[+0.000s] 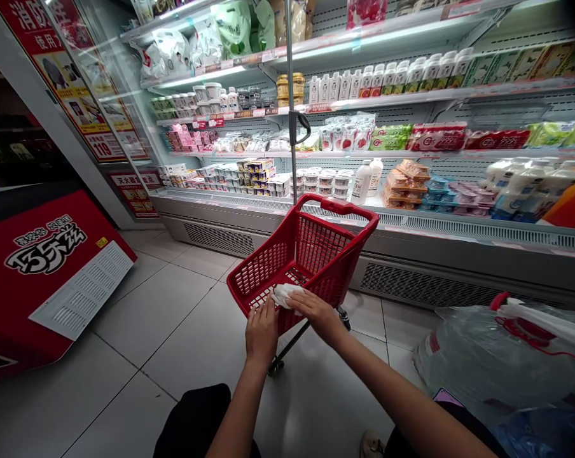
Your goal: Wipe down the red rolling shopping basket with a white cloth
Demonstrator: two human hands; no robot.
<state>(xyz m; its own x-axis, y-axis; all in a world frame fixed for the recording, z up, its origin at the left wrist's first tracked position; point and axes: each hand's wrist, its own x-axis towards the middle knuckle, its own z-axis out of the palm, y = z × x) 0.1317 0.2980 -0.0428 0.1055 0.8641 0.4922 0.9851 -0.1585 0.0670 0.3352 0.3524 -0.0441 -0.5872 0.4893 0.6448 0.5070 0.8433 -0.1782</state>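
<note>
From where I stand, the right hand [315, 310] clamps a white cloth [284, 293] against the red cart [332, 284], just ahead of both hands. Beside it the left hand [262, 332] lies at the cart's near edge, fingers together, seemingly to steady it; whether it grips, I cannot tell.
</note>
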